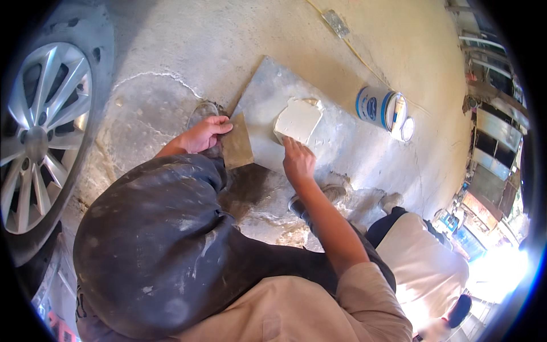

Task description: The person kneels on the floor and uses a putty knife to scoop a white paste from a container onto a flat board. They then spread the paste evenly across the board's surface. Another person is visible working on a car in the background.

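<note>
White-and-blue labelled can (377,107) on its side on the concrete floor (228,40).

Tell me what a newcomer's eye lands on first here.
First, the pale cream slab of putty spread on the flat grey board at centre, with the right hand at its lower edge. Then the left hand gripping a brownish flat scraper beside it, and the silver alloy car wheel at far left.

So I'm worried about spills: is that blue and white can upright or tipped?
Tipped: the can lies on its side on the concrete floor, open mouth facing right.
</note>
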Demonstrator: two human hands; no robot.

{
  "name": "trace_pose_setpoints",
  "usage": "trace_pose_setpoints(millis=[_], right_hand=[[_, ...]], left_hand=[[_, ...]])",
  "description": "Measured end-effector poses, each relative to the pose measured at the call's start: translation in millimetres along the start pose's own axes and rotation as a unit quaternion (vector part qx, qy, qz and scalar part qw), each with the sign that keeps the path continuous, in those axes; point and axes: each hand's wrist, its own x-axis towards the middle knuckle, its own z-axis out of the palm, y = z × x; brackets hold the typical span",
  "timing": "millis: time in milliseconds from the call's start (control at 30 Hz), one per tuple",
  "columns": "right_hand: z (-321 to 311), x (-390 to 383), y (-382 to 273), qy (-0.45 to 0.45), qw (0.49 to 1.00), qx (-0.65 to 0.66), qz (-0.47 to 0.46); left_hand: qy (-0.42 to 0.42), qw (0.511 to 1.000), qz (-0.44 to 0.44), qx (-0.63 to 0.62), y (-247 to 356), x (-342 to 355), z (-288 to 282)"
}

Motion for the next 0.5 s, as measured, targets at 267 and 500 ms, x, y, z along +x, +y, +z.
trace_pose_setpoints(millis=[267,500], right_hand=[[-15.3,60.4,35.0,0.069,0.996,-0.045,0.021],[2.5,-1.7,-3.2,-0.029,0.999,0.016,0.029]], left_hand=[[-0.015,1.000,0.007,0.005,-3.2,5.8,-1.8],[-0.010,1.000,0.006,-0.004,1.2,2.0,-0.4]])
